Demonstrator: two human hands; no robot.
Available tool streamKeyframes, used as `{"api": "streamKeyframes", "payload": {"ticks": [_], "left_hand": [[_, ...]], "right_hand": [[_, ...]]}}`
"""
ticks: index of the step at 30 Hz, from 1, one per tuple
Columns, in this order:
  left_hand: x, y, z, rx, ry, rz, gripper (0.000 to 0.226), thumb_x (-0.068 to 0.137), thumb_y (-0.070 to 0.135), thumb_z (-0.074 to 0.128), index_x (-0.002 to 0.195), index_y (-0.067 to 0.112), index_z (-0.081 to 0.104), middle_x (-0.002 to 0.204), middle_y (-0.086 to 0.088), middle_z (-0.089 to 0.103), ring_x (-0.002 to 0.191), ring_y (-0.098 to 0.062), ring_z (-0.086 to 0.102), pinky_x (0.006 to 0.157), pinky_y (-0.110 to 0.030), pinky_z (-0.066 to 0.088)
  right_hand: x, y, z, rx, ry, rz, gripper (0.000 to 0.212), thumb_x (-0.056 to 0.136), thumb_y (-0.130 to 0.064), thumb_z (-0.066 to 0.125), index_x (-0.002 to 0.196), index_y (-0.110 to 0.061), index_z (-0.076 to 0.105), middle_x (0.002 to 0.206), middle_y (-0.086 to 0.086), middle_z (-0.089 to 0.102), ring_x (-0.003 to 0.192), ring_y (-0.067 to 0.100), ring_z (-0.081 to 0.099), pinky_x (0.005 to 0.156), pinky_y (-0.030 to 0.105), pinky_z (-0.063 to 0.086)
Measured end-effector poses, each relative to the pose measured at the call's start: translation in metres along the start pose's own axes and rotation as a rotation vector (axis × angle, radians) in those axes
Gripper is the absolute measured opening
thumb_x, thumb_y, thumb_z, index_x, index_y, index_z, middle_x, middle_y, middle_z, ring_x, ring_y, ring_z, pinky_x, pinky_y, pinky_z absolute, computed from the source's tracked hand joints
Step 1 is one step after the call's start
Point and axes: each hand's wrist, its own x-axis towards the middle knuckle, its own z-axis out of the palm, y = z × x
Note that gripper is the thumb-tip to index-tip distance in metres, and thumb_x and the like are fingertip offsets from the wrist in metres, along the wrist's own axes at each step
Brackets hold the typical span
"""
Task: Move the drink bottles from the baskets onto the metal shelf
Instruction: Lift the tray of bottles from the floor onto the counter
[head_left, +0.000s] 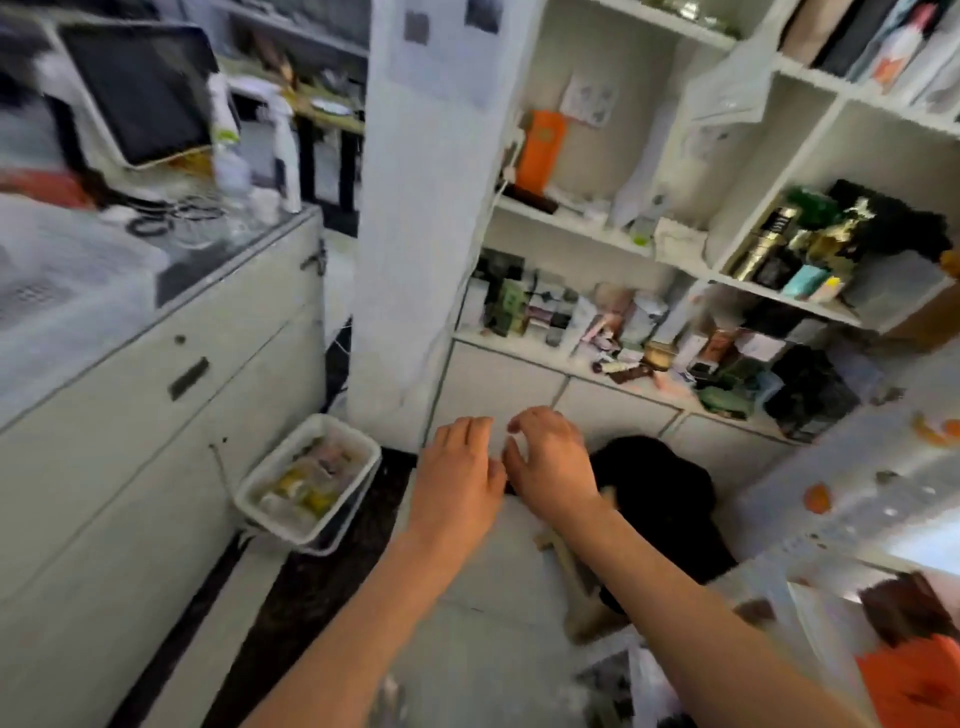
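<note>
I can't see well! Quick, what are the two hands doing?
Left hand: open, fingers straight, holding nothing.
Right hand: open, fingers loosely curled, holding nothing.

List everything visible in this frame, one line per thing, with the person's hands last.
basket: one, white, on the floor by the counter, holding blurred bottles
monitor: one, dark screen, on the counter at left
spray bottle: one, white, on the counter
pillar: one, white, centre
shelves: white, at right, crowded with small boxes and bottles
orange box: one, on an upper shelf
black object: one, on the floor behind the hands, too blurred to identify
left hand: empty, fingers relaxed
right hand: empty, fingers loosely curled
</note>
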Motion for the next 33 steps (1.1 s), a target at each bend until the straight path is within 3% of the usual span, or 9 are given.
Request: {"api": "streamKeyframes", "payload": {"ticks": [4, 7, 14, 20, 25, 28, 30, 33], "left_hand": [[-0.040, -0.087, -0.029, 0.054, 0.033, -0.212, 0.040, 0.076, 0.010, 0.068, 0.115, 0.007, 0.059, 0.104, -0.013, 0.063, 0.092, -0.033, 0.060, 0.073, -0.041, 0.052], [-0.070, -0.133, -0.051, 0.089, 0.061, -0.387, 0.043, 0.080, 0.012, 0.067, 0.122, 0.009, 0.056, 0.114, -0.011, 0.060, 0.100, -0.029, 0.058, 0.075, -0.038, 0.049], [-0.116, -0.184, -0.063, 0.043, 0.103, -0.570, 0.042, 0.087, 0.013, 0.058, 0.129, 0.012, 0.049, 0.121, -0.006, 0.055, 0.106, -0.023, 0.053, 0.084, -0.035, 0.047], [-0.101, -0.190, -0.046, 0.069, 0.113, -0.620, 0.045, 0.089, 0.015, 0.057, 0.133, 0.016, 0.046, 0.126, -0.001, 0.053, 0.112, -0.016, 0.049, 0.091, -0.029, 0.043], [-0.051, -0.195, -0.020, 0.117, 0.097, -0.671, 0.050, 0.091, 0.017, 0.054, 0.140, 0.017, 0.041, 0.131, -0.001, 0.049, 0.114, -0.016, 0.047, 0.092, -0.028, 0.042], [-0.010, -0.194, 0.005, 0.150, 0.099, -0.710, 0.051, 0.092, 0.017, 0.053, 0.141, 0.017, 0.040, 0.131, -0.001, 0.049, 0.115, -0.016, 0.048, 0.092, -0.028, 0.042], [0.019, -0.191, 0.022, 0.151, 0.103, -0.755, 0.050, 0.093, 0.017, 0.052, 0.142, 0.017, 0.040, 0.132, -0.001, 0.049, 0.116, -0.017, 0.048, 0.095, -0.028, 0.042], [0.068, -0.188, 0.046, 0.174, 0.085, -0.796, 0.052, 0.094, 0.019, 0.052, 0.144, 0.018, 0.038, 0.135, 0.000, 0.048, 0.119, -0.017, 0.047, 0.099, -0.028, 0.041]], "right_hand": [[0.015, -0.074, 0.065, 0.076, -0.078, -0.077, 0.017, 0.083, -0.015, 0.064, 0.096, -0.007, 0.068, 0.099, 0.011, 0.067, 0.097, 0.035, 0.060, 0.089, 0.042, 0.049], [0.015, -0.116, 0.101, 0.133, -0.163, -0.121, 0.020, 0.085, -0.020, 0.058, 0.100, -0.008, 0.067, 0.100, 0.010, 0.065, 0.099, 0.032, 0.058, 0.091, 0.041, 0.047], [0.008, -0.159, 0.152, 0.202, -0.319, -0.127, 0.028, 0.084, -0.025, 0.055, 0.105, -0.010, 0.067, 0.110, 0.009, 0.065, 0.108, 0.030, 0.057, 0.099, 0.039, 0.044], [0.034, -0.139, 0.172, 0.214, -0.364, -0.145, 0.025, 0.082, -0.024, 0.057, 0.101, -0.011, 0.068, 0.105, 0.006, 0.066, 0.103, 0.028, 0.059, 0.094, 0.039, 0.047], [0.081, -0.103, 0.197, 0.249, -0.377, -0.205, 0.030, 0.084, -0.020, 0.062, 0.112, -0.014, 0.067, 0.116, 0.006, 0.065, 0.107, 0.029, 0.058, 0.098, 0.041, 0.046], [0.119, -0.074, 0.213, 0.275, -0.411, -0.296, 0.043, 0.088, -0.031, 0.050, 0.125, -0.015, 0.064, 0.130, 0.008, 0.061, 0.119, 0.029, 0.055, 0.104, 0.042, 0.043], [0.146, -0.054, 0.219, 0.320, -0.403, -0.369, 0.050, 0.089, -0.037, 0.043, 0.129, -0.014, 0.062, 0.129, 0.008, 0.061, 0.121, 0.028, 0.054, 0.105, 0.044, 0.043], [0.192, -0.022, 0.230, 0.360, -0.394, -0.401, 0.047, 0.088, -0.034, 0.048, 0.126, -0.012, 0.064, 0.124, 0.009, 0.063, 0.117, 0.029, 0.056, 0.105, 0.044, 0.044]]}}
